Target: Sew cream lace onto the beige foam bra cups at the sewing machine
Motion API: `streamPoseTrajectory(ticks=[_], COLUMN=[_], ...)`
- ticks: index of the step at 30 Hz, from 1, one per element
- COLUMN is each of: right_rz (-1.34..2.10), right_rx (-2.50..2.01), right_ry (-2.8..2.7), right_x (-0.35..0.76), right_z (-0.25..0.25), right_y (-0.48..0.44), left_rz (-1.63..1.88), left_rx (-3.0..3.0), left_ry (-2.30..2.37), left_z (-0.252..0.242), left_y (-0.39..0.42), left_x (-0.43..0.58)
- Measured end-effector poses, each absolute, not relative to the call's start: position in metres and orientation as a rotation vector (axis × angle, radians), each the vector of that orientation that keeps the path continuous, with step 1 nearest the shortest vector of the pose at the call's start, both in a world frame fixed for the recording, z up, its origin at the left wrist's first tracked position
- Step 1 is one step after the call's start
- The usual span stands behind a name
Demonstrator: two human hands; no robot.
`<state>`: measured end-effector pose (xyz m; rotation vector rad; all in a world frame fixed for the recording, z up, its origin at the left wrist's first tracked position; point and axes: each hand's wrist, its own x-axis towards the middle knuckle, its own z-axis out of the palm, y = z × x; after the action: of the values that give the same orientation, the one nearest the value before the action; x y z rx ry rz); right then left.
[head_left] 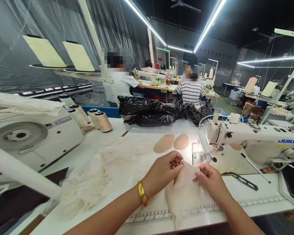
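1. While both hands meet over the front of the bench [267, 189], a pale cloth [187, 178], thin and partly see-through, is held between them, just on the near side of the sewing machine's metal plate [198, 158].
2. Cloth direction: narrow upper corner points away from the wearer, toward the plate; long axis runs from there back toward the near edge, with the lower part spreading across the printed ruler strip [262, 199].
3. Left hand [161, 169]: grip pressed together, thumb and fingertips pinching the cloth at its upper left corner. Most of the cloth lies below and to the right of this grip. Gold bracelet [142, 193] at the wrist.
4. Right hand [213, 181]: grip pinching the cloth's right edge between thumb and fingers; cloth lies to the left of it and below. Exact fingertip contact slightly blurred.
5. Beyond the hands: two rounded beige pieces [164, 143], side by side, left one slanting up to the right.
6. Left side: heaped cream fabric [88, 182], well apart from the right hand.
7. Right side: sewing machine [259, 137], its lamp [204, 140] lit; black snips [246, 182] near the right hand.
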<state>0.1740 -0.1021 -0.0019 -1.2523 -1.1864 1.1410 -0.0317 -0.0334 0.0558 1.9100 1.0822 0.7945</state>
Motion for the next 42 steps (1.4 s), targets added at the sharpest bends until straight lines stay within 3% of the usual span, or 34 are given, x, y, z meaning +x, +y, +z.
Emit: streamPoseTrajectory(ticks=[5, 11, 16, 21, 27, 34, 42], right_rz=[1.121, 0.913, 0.123, -0.409, -0.438, -0.295, -0.1], right_rx=[-1.268, -1.403, -1.42, -1.155, -1.068, -1.03, -1.18], right_ry=[-1.325, -1.728, -1.92, -1.896, -2.223, -2.424, -2.467], right_x=[0.17, 0.188, 0.194, 0.184, 0.207, 0.239, 0.249], right_z=[0.015, 0.07, 0.095, 0.061, -0.007, -0.014, -0.003], right_y=[-0.111, -0.121, -0.118, -0.103, -0.075, -0.057, -0.069], left_rz=[0.5, 0.113, 0.398, 0.934, 0.538, 0.22, 0.49], left_rx=[2.116, 2.042, 2.198, 2.775, 3.183, 3.262, 2.96], left_ry=[0.852, 0.365, 0.538, 0.643, 0.503, 0.456, 0.472], left_z=[0.07, 0.093, 0.101, 0.089, 0.039, 0.027, 0.012], left_y=[-0.02, -0.004, 0.0, -0.004, -0.014, 0.004, 0.007], left_x=[-0.022, -0.004, -0.011, -0.031, -0.029, 0.013, 0.013])
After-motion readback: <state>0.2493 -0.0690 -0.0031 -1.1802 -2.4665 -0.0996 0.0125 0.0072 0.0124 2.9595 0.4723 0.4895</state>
